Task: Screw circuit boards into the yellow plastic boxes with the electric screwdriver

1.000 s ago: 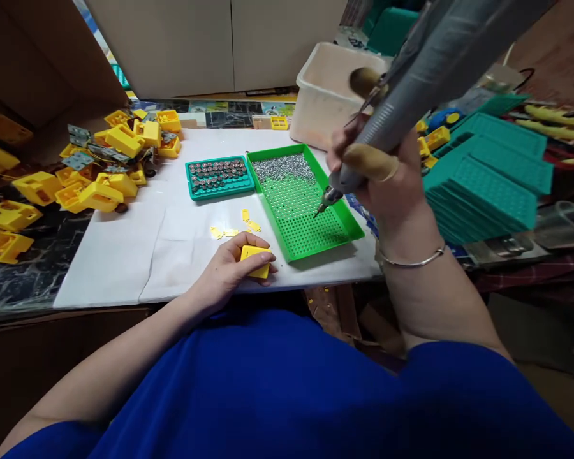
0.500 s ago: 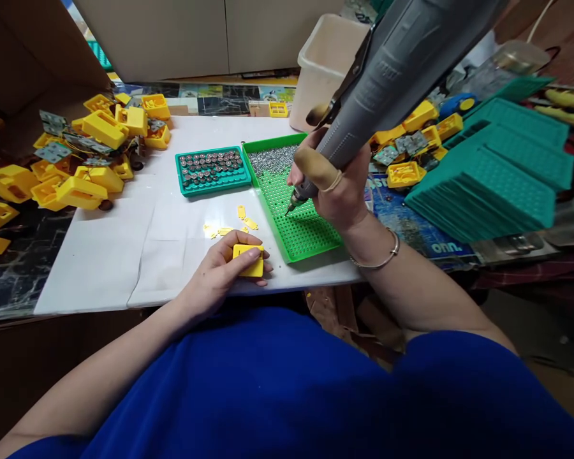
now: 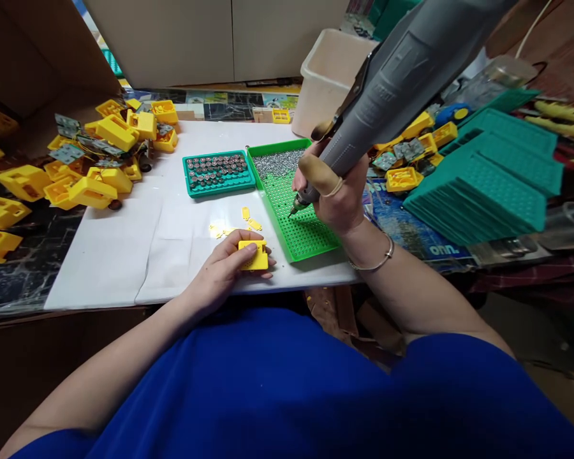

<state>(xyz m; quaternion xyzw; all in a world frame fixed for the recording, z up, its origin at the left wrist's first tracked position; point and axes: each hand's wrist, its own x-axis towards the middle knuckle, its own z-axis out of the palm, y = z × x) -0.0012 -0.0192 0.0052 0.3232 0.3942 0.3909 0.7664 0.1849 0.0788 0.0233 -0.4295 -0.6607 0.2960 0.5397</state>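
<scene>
My left hand (image 3: 229, 260) grips a small yellow plastic case (image 3: 257, 256) near the front edge of the table, thumb on top. A grey electric screwdriver (image 3: 363, 115) slants down through my right hand (image 3: 342, 194), its fingers wrapped round the lower body. Finger covers sit on the right hand's thumb and a fingertip. The driver's tip points at a green perforated tray (image 3: 294, 255); whether it touches cannot be told. Loose small screws (image 3: 280, 164) heap at the tray's far end. Small yellow flat pieces (image 3: 254, 224) lie just beyond the left hand.
A teal tray (image 3: 220, 190) holds rows of small round dark parts. Yellow cases with circuit boards (image 3: 119, 132) pile up at the left. Stacked teal trays (image 3: 483, 172) stand at the right, beside more yellow cases (image 3: 404, 179). A whitish bin (image 3: 323, 83) stands behind the green tray.
The yellow case has turned in my left hand, so a notched side now shows. My right hand keeps the screwdriver over the green tray. The whole view has shifted slightly.
</scene>
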